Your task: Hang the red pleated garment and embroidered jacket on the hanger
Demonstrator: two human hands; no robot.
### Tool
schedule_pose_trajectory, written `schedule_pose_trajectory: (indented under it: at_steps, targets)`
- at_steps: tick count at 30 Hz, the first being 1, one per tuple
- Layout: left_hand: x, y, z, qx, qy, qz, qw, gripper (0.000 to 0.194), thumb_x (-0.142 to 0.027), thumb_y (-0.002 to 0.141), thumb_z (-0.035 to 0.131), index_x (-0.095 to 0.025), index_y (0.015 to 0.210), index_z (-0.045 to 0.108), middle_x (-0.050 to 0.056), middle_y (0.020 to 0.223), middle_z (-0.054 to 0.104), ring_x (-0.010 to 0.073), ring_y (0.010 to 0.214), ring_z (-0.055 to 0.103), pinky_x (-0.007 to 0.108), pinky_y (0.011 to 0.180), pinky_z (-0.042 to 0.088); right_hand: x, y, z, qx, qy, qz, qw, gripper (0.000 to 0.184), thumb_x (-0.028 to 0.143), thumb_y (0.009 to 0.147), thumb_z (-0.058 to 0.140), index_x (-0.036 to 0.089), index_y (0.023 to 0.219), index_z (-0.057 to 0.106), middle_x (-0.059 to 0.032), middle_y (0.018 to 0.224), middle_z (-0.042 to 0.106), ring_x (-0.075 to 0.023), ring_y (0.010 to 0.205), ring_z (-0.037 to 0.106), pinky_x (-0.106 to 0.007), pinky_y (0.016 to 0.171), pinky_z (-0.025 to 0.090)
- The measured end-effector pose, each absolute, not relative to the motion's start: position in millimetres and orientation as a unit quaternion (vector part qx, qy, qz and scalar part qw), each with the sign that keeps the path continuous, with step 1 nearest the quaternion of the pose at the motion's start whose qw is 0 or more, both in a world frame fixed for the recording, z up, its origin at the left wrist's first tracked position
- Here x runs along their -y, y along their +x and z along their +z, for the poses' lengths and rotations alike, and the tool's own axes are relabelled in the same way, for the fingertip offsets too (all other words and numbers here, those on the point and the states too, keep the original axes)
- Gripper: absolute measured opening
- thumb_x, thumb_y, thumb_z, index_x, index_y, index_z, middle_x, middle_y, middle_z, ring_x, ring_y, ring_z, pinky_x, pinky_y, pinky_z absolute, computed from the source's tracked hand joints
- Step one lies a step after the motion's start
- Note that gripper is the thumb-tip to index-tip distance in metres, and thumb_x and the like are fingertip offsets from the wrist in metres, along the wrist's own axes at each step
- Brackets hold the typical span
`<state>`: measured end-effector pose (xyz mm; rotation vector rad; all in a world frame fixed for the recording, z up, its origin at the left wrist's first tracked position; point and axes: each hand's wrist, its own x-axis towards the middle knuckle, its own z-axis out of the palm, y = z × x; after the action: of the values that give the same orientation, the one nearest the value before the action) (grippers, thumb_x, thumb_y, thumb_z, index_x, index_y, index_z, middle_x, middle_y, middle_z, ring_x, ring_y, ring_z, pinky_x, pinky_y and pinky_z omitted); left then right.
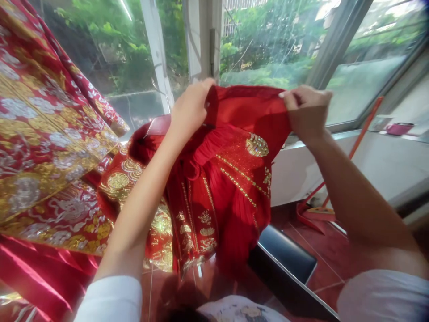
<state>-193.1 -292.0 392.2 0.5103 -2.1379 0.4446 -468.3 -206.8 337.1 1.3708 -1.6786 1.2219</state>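
Both my hands hold up a red skirt [234, 192] with gold embroidery, gold beaded lines and pleated panels. My left hand [191, 107] is closed around its waistband near the middle. Farther right, my right hand [310, 109] pinches the end of the same band, so the red cloth stretches between the two hands. Below them the skirt hangs in folds. Its left part, heavy with gold embroidery [162, 232], passes partly behind my left forearm.
Red, gold and silver embroidered garments [50, 147] hang at the left. Ahead are windows [268, 44] above a white wall. At the right stand an orange-handled broom [365, 127] and a red dustpan [306, 217], with a pink cup [400, 129] on the ledge. A dark padded seat [288, 255] stands on the tiled floor.
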Motion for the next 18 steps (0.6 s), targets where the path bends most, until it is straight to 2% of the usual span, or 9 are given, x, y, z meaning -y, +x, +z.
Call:
schedule_pose_trajectory:
  at_steps: [2, 4, 7, 10, 14, 16, 18]
  targets:
    - [264, -194, 378, 0.839, 0.161, 0.229, 0.466, 0.036, -0.01, 0.085, 0.044, -0.023, 0.114, 0.06, 0.008, 0.112, 0.065, 0.0239, 0.107, 0.054, 0.041, 0.098, 0.041, 206, -469, 329, 0.681, 0.529, 0.395, 0.316, 0.026, 0.029, 0.093, 0.051, 0.014, 0.074, 0.061, -0.0068, 0.069, 0.062, -0.0118, 0.059, 0.039, -0.028, 0.063, 0.028]
    - [239, -199, 354, 0.852, 0.118, 0.251, 0.445, 0.034, -0.022, 0.091, 0.044, -0.018, 0.122, 0.056, 0.012, 0.122, 0.06, 0.0249, 0.116, 0.051, 0.042, 0.102, 0.039, 205, -469, 317, 0.712, 0.541, 0.33, 0.303, 0.029, 0.033, 0.095, 0.049, 0.013, 0.079, 0.064, -0.0091, 0.074, 0.065, -0.0122, 0.061, 0.042, -0.028, 0.063, 0.027]
    - [224, -211, 315, 0.875, 0.12, 0.249, 0.399, 0.034, -0.031, 0.096, 0.038, -0.02, 0.122, 0.058, 0.009, 0.119, 0.062, 0.0237, 0.118, 0.051, 0.045, 0.109, 0.033, 196, -473, 310, 0.745, 0.533, 0.267, 0.299, 0.037, 0.039, 0.097, 0.046, 0.01, 0.089, 0.067, -0.0125, 0.081, 0.068, -0.0131, 0.067, 0.051, -0.027, 0.062, 0.025]
    - [237, -225, 293, 0.858, 0.169, 0.244, 0.419, 0.033, -0.025, 0.097, 0.037, -0.022, 0.121, 0.06, 0.007, 0.117, 0.064, 0.023, 0.12, 0.05, 0.046, 0.113, 0.029, 174, -475, 326, 0.767, 0.508, 0.205, 0.334, 0.047, 0.046, 0.099, 0.04, 0.006, 0.096, 0.067, -0.0156, 0.087, 0.069, -0.0147, 0.075, 0.057, -0.028, 0.062, 0.024]
    - [263, -239, 290, 0.851, 0.21, 0.237, 0.419, 0.034, -0.019, 0.096, 0.036, -0.022, 0.116, 0.063, 0.009, 0.114, 0.065, 0.0241, 0.116, 0.052, 0.045, 0.11, 0.033, 129, -465, 360, 0.746, 0.491, 0.182, 0.412, 0.068, 0.057, 0.099, 0.021, 0.006, 0.095, 0.066, -0.0175, 0.089, 0.068, -0.0174, 0.082, 0.06, -0.031, 0.062, 0.023]
    - [273, -245, 290, 0.848, 0.237, 0.231, 0.414, 0.034, -0.018, 0.096, 0.036, -0.02, 0.113, 0.065, 0.01, 0.112, 0.066, 0.0246, 0.113, 0.053, 0.044, 0.109, 0.034, 104, -452, 363, 0.731, 0.488, 0.186, 0.439, 0.074, 0.062, 0.097, 0.015, 0.009, 0.092, 0.067, -0.0166, 0.085, 0.068, -0.0185, 0.079, 0.06, -0.032, 0.06, 0.023]
    - [282, -251, 288, 0.851, 0.264, 0.214, 0.401, 0.035, -0.015, 0.095, 0.033, -0.016, 0.11, 0.065, 0.012, 0.108, 0.067, 0.0255, 0.11, 0.055, 0.046, 0.107, 0.035, 83, -437, 350, 0.722, 0.47, 0.197, 0.468, 0.07, 0.064, 0.096, 0.02, 0.013, 0.082, 0.066, -0.0131, 0.074, 0.066, -0.0186, 0.071, 0.059, -0.032, 0.057, 0.022]
